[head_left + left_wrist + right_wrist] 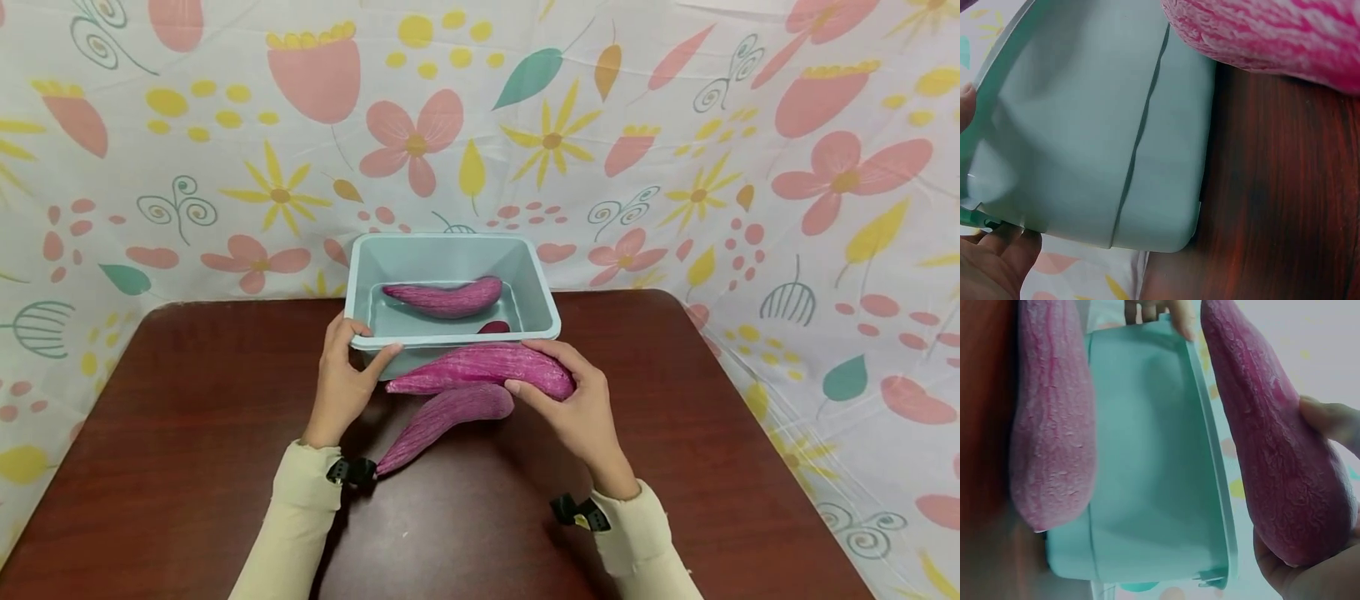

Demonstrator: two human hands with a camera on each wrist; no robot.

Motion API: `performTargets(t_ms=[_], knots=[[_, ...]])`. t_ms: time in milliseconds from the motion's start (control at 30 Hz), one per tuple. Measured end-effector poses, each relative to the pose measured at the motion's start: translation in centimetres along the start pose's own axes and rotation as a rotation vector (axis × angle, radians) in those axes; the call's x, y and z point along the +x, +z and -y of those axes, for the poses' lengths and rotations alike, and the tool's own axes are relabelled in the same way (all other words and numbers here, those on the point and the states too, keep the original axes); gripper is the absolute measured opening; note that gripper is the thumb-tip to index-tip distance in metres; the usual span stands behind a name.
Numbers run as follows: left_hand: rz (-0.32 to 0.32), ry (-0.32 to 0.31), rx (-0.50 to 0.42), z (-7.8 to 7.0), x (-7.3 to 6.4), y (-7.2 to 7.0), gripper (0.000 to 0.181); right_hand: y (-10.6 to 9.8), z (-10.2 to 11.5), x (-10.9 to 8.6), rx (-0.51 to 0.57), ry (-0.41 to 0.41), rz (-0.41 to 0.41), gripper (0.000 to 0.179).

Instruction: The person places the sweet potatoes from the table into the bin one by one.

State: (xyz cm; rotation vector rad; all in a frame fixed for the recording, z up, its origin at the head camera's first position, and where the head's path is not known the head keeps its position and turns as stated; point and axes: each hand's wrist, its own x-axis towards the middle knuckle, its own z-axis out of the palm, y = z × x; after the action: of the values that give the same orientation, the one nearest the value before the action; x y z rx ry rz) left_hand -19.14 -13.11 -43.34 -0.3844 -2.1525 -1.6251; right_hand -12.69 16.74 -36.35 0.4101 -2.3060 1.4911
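While left hand (343, 382) grips blue bin (446, 340) at near-left corner, probably steadying it, right hand (585, 408) holds brighter tuber (465, 367) around thick end, likely for security, before bin's front; duller tuber (442, 421) lies on worktop (450, 533).

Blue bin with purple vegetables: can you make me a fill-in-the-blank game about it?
The left hand grips the bin, but the right hand holds a purple ____.
The back vegetable lies ____ the bin.
The front vegetable, nearest the person, lies on the ____.
The cloth shows petals on its printed ____.

Missing words: vegetable, inside, table, flowers.
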Motion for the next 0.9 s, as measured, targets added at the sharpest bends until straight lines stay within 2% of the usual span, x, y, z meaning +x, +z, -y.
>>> performTargets(t_ms=[167, 267, 500, 600, 700, 900], knots=[[0.006, -0.016, 0.011, 0.1, 0.0, 0.1, 0.034, 0.2, 2.4, 1.1, 0.014, -0.018, -0.016, 0.048], [-0.005, -0.025, 0.018, -0.3, 0.1, 0.1, 0.033, 0.3, 2.9, 1.8, 0.024, -0.019, -0.027, 0.046], [0.001, -0.040, -0.006, -3.2, 0.0, -0.2, 0.030, 0.6, 2.6, 3.8, 0.046, -0.041, -0.043, 0.044], [0.007, -0.039, -0.018, -4.0, 0.0, -0.4, 0.029, 0.9, 2.5, 5.0, 0.055, -0.055, -0.038, 0.044], [0.005, -0.041, -0.014, -4.1, 0.0, -0.5, 0.029, 1.4, 1.8, 6.2, 0.060, -0.046, -0.035, 0.045], [0.013, -0.052, -0.022, -4.0, 0.0, -0.4, 0.030, 2.3, -1.8, 8.1, 0.021, -0.042, -0.026, 0.048]])
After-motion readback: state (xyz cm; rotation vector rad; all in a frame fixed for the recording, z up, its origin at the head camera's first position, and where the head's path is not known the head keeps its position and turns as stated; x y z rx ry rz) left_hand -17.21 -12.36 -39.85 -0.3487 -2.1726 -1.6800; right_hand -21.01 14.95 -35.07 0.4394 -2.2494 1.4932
